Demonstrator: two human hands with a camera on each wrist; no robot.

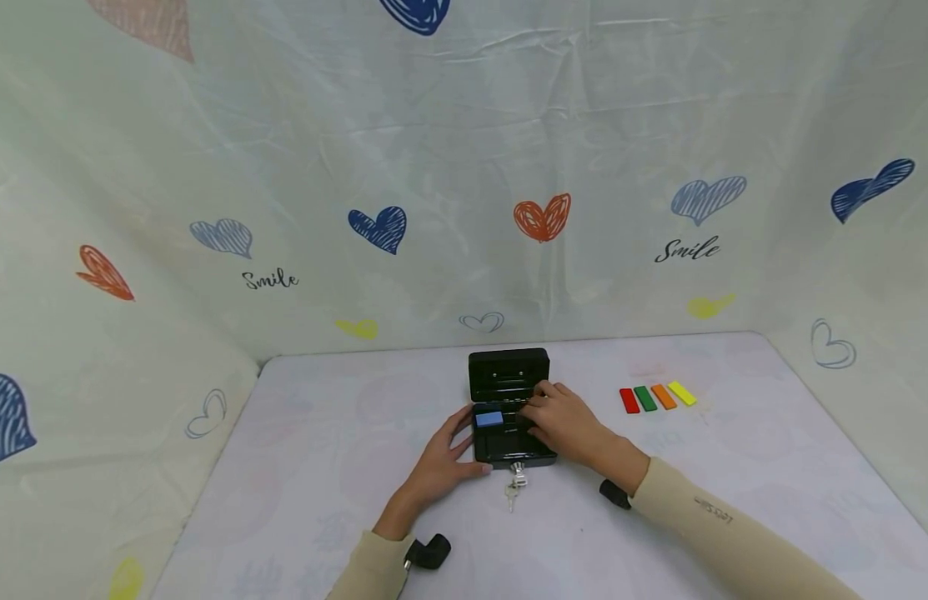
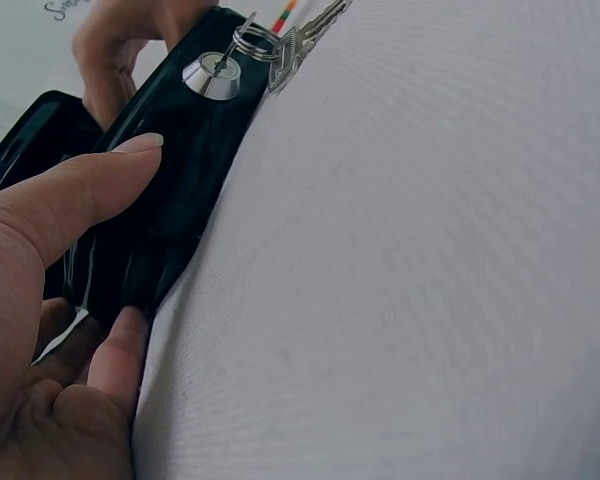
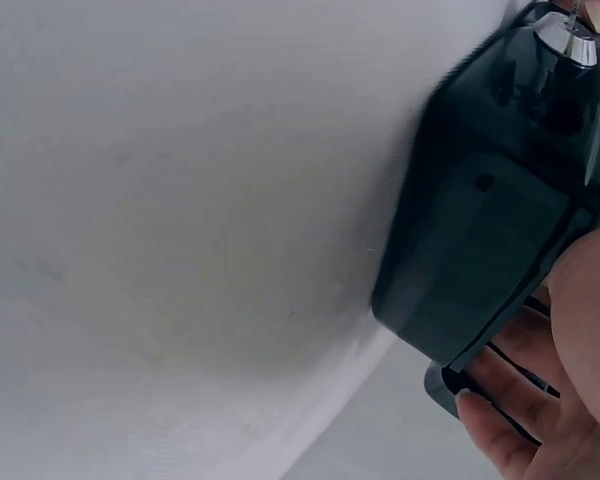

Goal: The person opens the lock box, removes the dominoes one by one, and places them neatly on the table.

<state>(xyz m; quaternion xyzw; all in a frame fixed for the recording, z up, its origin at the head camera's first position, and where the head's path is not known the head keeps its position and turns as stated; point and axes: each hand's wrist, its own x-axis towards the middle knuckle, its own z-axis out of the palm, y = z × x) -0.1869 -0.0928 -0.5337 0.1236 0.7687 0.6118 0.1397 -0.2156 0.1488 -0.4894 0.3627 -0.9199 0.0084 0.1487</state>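
Observation:
A black cash box [image 1: 501, 454] stands on the table with its lid [image 1: 509, 364] raised. My left hand [image 1: 443, 468] grips its front left corner; in the left wrist view the thumb [image 2: 100, 190] presses the front wall and the fingers lie along the side. A blue block [image 1: 489, 419] sits in the box's left part. My right hand [image 1: 569, 425] reaches over the right wall, fingers dipping into the right part; I cannot tell whether they hold anything. From the silver lock [image 2: 212, 78] on the front hang keys [image 1: 512, 498] on a ring.
To the right of the box, red [image 1: 629, 401], green [image 1: 645, 398], orange [image 1: 664, 396] and yellow [image 1: 682, 393] blocks lie in a slanted row on the white table [image 1: 321, 433]. A cloth printed with hearts [image 1: 542, 218] hangs behind and at both sides.

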